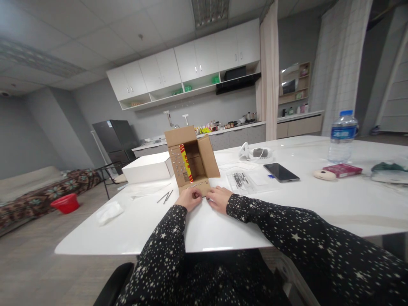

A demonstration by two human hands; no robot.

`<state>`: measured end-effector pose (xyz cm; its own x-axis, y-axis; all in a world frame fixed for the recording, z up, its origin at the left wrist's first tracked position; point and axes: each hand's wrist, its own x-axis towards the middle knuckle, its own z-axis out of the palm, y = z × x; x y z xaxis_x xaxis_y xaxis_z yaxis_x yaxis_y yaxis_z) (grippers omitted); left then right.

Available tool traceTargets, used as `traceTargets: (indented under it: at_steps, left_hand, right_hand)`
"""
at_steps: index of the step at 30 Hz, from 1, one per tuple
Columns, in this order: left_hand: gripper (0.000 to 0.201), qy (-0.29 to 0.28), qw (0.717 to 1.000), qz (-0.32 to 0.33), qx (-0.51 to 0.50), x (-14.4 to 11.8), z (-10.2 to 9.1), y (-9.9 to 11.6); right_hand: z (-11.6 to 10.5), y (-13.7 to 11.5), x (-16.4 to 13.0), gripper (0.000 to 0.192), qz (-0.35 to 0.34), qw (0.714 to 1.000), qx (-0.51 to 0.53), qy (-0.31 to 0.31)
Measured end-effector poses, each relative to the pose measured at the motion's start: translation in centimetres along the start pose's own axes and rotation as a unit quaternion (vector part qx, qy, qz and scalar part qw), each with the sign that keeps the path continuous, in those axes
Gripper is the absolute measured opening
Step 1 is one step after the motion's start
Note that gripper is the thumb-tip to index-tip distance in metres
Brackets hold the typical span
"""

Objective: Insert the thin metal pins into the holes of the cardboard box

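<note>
An open cardboard box (176, 168) stands on the table in front of me, its opening facing me and its flaps folded outward. A yellow and red printed strip (186, 163) runs down its left flap. My left hand (190, 199) is closed at the near left corner of the lower flap (201, 187), fingers curled. My right hand (219, 199) grips the right end of that flap with bent fingers. The fingertips of both hands are partly hidden. Just left of my left hand lie thin metal rods (165, 196). Right of the box is a clear plastic bag with small dark parts (241, 181).
A white box (147, 167) stands behind left, with crumpled white tissue (109, 212) nearer the table's left edge. On the right lie a phone (281, 172), a cream oval item (324, 174), a dark red box (346, 170) and a water bottle (342, 136). A white coiled-cable device (256, 153) sits behind.
</note>
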<state>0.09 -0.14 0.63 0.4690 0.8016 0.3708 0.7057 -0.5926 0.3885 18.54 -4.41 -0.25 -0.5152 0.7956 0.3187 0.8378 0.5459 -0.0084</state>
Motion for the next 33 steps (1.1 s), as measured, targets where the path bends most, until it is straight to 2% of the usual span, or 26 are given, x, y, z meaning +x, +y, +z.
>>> traceTargets:
  at_steps: [16,33]
  left_hand:
    - [0.015,0.002,0.999,0.011,0.036,0.02,0.18,-0.49]
    - [0.013,0.005,0.999,-0.001,0.034,-0.27,-0.08,0.18]
  right_hand:
    - [-0.48,-0.39,-0.13,0.026,0.008,1.000,0.006,-0.007]
    - [-0.09,-0.22,0.01,0.025,0.006,1.000,0.005,-0.002]
